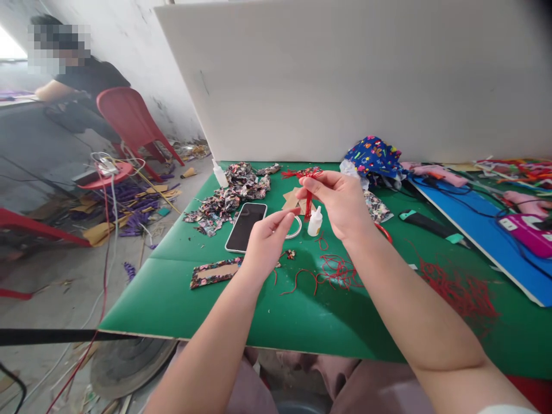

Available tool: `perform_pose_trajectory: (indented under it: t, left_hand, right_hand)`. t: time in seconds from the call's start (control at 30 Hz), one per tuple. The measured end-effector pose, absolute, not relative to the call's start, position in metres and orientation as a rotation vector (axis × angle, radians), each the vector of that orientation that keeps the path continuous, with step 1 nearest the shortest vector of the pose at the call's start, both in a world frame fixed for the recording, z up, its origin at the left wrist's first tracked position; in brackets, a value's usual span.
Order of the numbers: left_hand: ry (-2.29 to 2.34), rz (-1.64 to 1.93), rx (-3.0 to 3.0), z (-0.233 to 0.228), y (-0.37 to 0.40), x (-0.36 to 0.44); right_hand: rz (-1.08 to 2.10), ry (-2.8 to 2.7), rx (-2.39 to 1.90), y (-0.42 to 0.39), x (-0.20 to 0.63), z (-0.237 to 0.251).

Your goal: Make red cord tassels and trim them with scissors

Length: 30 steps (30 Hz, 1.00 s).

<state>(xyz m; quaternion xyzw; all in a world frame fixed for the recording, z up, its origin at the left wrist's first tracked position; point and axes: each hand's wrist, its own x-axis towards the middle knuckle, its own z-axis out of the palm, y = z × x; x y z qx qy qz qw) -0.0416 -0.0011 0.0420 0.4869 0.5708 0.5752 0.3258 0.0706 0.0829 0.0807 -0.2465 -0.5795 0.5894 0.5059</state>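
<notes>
My right hand (340, 201) is raised over the table, thumb and fingers pinching a bundle of thin red cords (308, 202); some strands stick out to the left and others hang down. Lower and to the left, my left hand (271, 236) is closed in a pinch, and whatever lies between its fingertips is too small to make out. Under the hands stand a small white glue bottle (315, 223) and a white ring (295, 229). A phone (246, 227) lies beside my left hand. Loose red cords (338, 271) are scattered on the green tabletop (172, 299).
Crumpled floral fabric (228, 195) and another white bottle (219, 174) are at the back left. A floral-edged cardboard strip (213, 272) lies near my left forearm. To the right are a utility knife (431, 226), a blue board (483, 241) and pink glue guns (440, 172). A person (86, 75) sits far left.
</notes>
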Motion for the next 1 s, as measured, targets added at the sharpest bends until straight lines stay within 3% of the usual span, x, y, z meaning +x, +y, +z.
perform_pose_trajectory:
  t: [0.73, 1.0]
  left_hand:
    - [1.188, 1.472, 1.062, 0.048, -0.007, -0.034]
    - [1.347, 1.802, 1.372, 0.048, -0.008, -0.041]
  right_hand:
    - [1.464, -1.42, -0.585, 0.076, 0.066, 0.078]
    - [1.619, -1.286, -0.672, 0.071, 0.06, 0.075]
